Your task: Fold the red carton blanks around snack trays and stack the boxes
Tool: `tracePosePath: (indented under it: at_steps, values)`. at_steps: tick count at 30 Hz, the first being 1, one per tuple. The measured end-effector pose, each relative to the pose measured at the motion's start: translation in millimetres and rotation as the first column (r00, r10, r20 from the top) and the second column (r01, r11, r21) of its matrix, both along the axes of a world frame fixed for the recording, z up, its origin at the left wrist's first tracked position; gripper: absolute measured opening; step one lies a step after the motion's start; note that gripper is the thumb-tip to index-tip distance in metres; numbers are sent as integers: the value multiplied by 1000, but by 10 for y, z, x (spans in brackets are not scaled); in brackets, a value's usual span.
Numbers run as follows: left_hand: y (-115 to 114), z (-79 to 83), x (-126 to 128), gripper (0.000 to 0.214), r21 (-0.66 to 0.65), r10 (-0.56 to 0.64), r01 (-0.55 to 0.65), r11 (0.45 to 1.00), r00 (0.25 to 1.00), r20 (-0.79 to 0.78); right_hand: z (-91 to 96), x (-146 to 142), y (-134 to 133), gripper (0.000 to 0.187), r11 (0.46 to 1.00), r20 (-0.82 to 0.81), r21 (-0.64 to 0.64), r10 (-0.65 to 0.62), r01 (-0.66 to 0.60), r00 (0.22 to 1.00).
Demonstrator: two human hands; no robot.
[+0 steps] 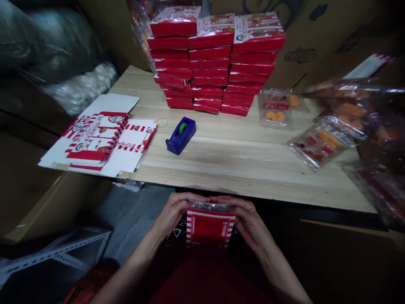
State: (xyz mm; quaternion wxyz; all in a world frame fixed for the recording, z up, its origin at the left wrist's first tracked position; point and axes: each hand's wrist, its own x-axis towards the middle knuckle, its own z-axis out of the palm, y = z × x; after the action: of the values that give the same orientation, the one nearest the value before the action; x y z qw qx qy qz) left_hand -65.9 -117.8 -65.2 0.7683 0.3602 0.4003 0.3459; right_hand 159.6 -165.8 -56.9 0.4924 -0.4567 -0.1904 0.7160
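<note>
Close to my body, below the table's front edge, I hold a red and white striped box [210, 228] with clear plastic showing along its top edge. My left hand [177, 209] grips its upper left corner, fingers bent over the top. Around the upper right corner, my right hand [248, 217] is closed in the same way. Both sets of fingertips nearly meet above the plastic. The box's lower end fades into shadow against my dark red clothing. Beyond it on the table stands a blue tape dispenser [181, 136] with a green roll.
Stacked red boxes [207, 63] rise at the table's back. Flat printed cartons [95, 139] lie at left, overhanging the edge. Clear plastic packs [322, 143] with orange and red pieces crowd the right. A metal frame [63, 253] stands low left; large cardboard [310, 46] backs the table [240, 160].
</note>
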Motion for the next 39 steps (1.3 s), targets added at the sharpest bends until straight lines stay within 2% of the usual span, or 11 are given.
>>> tracePosePath:
  at_steps: [4,8,11,14,16,19,22,24,29,35,39]
  values:
    - [-29,-12,-146,33,213,-167,167,963,986,-18,-45,32,-47,21,991,34,132,23,-27,999]
    - [-22,-22,-157,32,414,-139,246,876,952,-272,-158,49,-33,22,985,81,166,20,-33,996]
    - [23,-49,-136,30,446,-101,253,858,936,-337,-212,100,-5,26,979,89,181,76,-91,993]
    - [82,-49,-151,31,454,-119,275,848,932,-342,-221,158,21,32,950,86,266,146,-164,986]
    - [106,-23,-163,32,475,-160,321,819,924,-348,-208,170,35,33,928,172,316,148,-197,974]
    - [93,29,-136,30,528,-154,352,772,911,-382,-177,138,46,14,915,371,339,83,-218,925]
    - [38,48,-59,27,569,-28,267,778,919,-392,-150,87,36,14,906,489,353,33,-232,872]
    - [8,35,-13,24,562,3,233,794,923,-386,-143,63,24,16,905,525,356,13,-234,851]
    - [22,-6,20,26,534,-21,249,808,918,-396,-151,15,67,15,929,516,330,-29,-167,856]
    - [94,7,25,31,563,-23,252,787,924,-381,-161,-30,161,16,946,480,310,-67,-98,875]
    - [132,-25,-18,30,510,-73,254,822,935,-348,-192,96,114,23,922,470,329,29,-206,882]
